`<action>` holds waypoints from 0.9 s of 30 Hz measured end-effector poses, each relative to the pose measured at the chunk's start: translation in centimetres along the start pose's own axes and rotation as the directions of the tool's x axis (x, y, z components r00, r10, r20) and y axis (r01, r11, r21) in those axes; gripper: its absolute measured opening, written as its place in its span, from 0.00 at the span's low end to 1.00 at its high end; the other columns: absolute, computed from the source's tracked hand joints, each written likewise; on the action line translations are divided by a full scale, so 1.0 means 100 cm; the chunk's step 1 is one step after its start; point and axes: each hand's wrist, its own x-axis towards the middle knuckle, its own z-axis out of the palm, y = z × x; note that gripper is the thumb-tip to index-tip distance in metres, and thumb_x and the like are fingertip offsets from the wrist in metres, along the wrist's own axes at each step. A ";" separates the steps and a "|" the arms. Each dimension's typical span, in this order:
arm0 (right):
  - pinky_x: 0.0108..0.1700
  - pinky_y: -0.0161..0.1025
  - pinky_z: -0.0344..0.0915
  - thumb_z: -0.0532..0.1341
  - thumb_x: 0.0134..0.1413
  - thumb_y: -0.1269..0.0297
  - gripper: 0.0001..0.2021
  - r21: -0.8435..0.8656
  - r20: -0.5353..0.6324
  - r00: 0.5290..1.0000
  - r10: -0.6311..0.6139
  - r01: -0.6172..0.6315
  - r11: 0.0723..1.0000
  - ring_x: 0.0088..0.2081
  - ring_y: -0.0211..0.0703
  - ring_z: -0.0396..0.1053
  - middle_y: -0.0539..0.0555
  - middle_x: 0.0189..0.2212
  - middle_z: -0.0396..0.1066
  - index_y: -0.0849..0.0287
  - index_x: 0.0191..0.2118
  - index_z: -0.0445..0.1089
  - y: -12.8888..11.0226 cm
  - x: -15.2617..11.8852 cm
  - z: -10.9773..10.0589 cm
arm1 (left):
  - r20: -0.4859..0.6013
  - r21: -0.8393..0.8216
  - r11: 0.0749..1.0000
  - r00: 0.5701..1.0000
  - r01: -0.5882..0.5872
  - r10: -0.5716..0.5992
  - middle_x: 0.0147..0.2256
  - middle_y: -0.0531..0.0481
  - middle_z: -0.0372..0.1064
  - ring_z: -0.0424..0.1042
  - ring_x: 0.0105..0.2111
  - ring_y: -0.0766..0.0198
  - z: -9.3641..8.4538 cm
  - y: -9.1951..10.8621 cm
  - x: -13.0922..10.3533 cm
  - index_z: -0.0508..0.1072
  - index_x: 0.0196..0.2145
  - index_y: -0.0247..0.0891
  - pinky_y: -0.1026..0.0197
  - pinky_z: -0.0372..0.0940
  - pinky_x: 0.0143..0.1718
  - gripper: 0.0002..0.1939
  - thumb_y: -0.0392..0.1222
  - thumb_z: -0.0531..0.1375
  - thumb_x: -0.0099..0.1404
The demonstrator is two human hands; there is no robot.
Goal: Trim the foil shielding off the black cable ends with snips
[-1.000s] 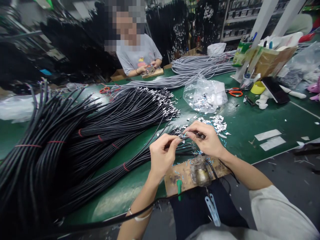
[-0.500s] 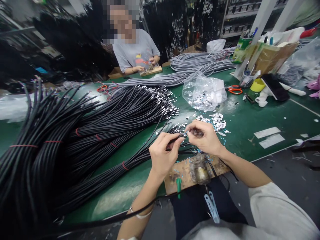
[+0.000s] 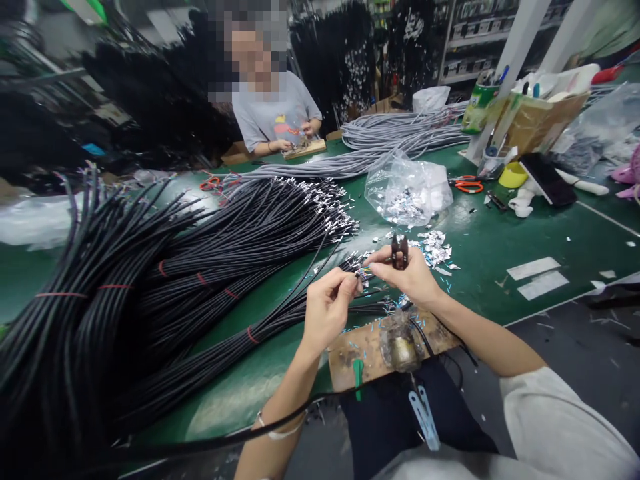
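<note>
The green table has a smooth mat surface with small shiny scraps on it. On its left side lie thick bundles of black cables, round and rubbery, tied with thin red bands, their ends carrying small silver metal terminals. Behind them lie grey cables in long loops. A crumpled clear plastic bag holds more silver pieces. At the table edge sits a worn wooden board.

The left hand is pinched closed on the end of one thin black cable, just above the board. The right hand is closed around a small dark tool that stands upright. The two hands nearly touch at the fingertips.
</note>
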 end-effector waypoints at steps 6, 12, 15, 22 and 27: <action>0.21 0.31 0.57 0.64 0.45 0.64 0.06 -0.172 -0.008 0.977 -0.212 0.208 0.963 0.21 0.32 0.62 0.49 0.20 0.70 0.62 0.28 0.76 -0.001 -0.005 0.000 | -0.040 -0.020 0.999 0.999 0.031 -0.032 0.21 0.52 0.60 0.56 0.20 0.71 0.001 0.000 -0.001 0.68 0.21 0.34 0.66 0.52 0.22 0.20 0.48 0.53 0.66; 0.21 0.32 0.56 0.63 0.48 0.67 0.05 -0.320 0.020 0.934 -0.358 0.345 0.882 0.20 0.31 0.60 0.48 0.18 0.68 0.60 0.27 0.76 0.003 -0.008 0.003 | -0.020 -0.047 0.995 0.996 0.091 -0.093 0.23 0.51 0.61 0.58 0.21 0.71 0.002 -0.004 -0.004 0.70 0.23 0.34 0.65 0.52 0.21 0.18 0.48 0.54 0.66; 0.25 0.33 0.61 0.62 0.47 0.70 0.04 -0.408 0.074 0.887 -0.455 0.443 0.798 0.22 0.32 0.64 0.49 0.21 0.71 0.59 0.28 0.76 0.005 -0.008 0.004 | -0.013 -0.098 0.990 0.994 0.107 -0.108 0.23 0.51 0.62 0.57 0.20 0.71 0.002 -0.003 -0.003 0.69 0.23 0.34 0.65 0.52 0.21 0.18 0.49 0.55 0.65; 0.32 0.36 0.68 0.64 0.48 0.67 0.09 -0.442 0.087 0.855 -0.511 0.493 0.749 0.29 0.37 0.71 0.54 0.30 0.76 0.60 0.38 0.76 0.004 -0.008 0.002 | -0.056 -0.065 0.994 0.994 0.088 -0.091 0.21 0.52 0.60 0.57 0.21 0.70 0.005 -0.002 -0.003 0.68 0.21 0.34 0.65 0.52 0.22 0.20 0.50 0.54 0.65; 0.32 0.35 0.67 0.61 0.51 0.73 0.08 -0.455 0.174 0.820 -0.546 0.558 0.693 0.30 0.36 0.71 0.54 0.30 0.75 0.60 0.37 0.75 0.007 -0.007 -0.004 | 0.029 -0.134 0.982 0.991 0.135 -0.133 0.22 0.52 0.60 0.54 0.20 0.72 0.004 -0.003 -0.001 0.68 0.22 0.34 0.65 0.50 0.20 0.21 0.51 0.54 0.65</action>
